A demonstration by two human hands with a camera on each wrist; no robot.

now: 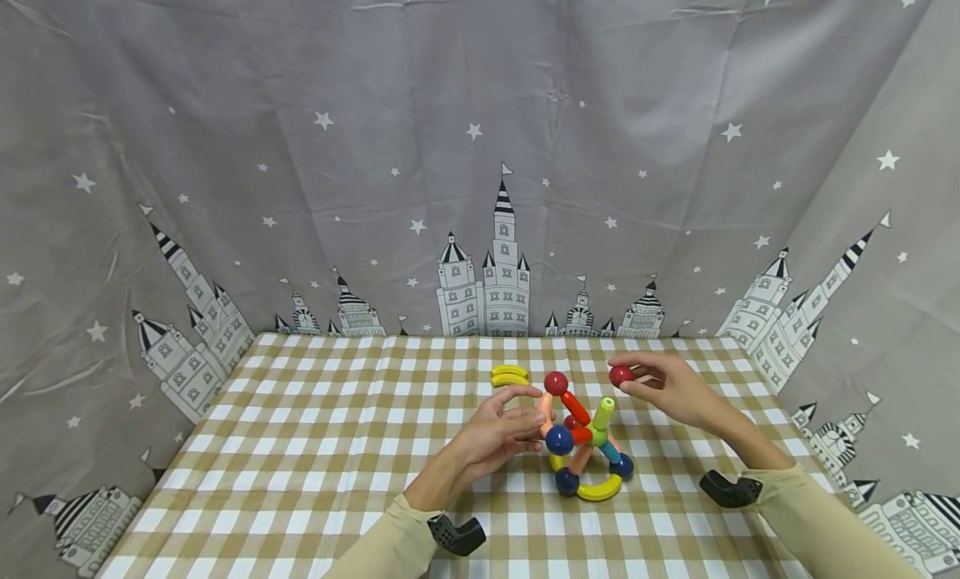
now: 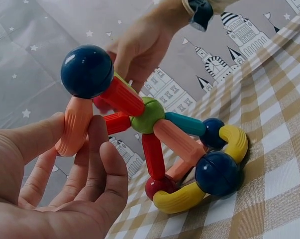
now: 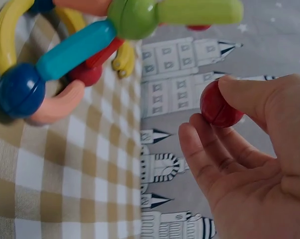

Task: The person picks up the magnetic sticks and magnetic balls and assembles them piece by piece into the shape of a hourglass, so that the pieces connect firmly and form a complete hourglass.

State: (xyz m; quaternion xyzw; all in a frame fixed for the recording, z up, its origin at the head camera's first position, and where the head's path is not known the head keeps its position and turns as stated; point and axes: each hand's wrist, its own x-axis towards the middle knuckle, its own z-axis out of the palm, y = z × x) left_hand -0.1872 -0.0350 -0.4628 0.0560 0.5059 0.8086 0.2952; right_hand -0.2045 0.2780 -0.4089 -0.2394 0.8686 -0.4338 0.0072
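Observation:
My left hand [image 1: 495, 433] pinches a peach curved rod [image 2: 75, 127] between thumb and fingers. One end of that rod meets a blue ball [image 2: 87, 70] on a magnetic ball-and-rod structure. A green ball [image 2: 148, 115] forms its hub, with red, peach, teal and light green rods [image 3: 199, 11] spreading out. Its base, on the table, joins blue and red balls by curved rods, among them a yellow one [image 1: 599, 488]. Another red ball [image 1: 556, 383] sits high on the structure. To its right, in the air, my right hand [image 1: 678, 387] holds a loose red ball [image 3: 219, 104] at the fingertips.
Behind the structure, yellow curved rods [image 1: 510, 376] lie side by side on the checked tablecloth [image 1: 300, 446]. A grey curtain [image 1: 480, 79] with printed castles and stars hangs along the table's back and sides.

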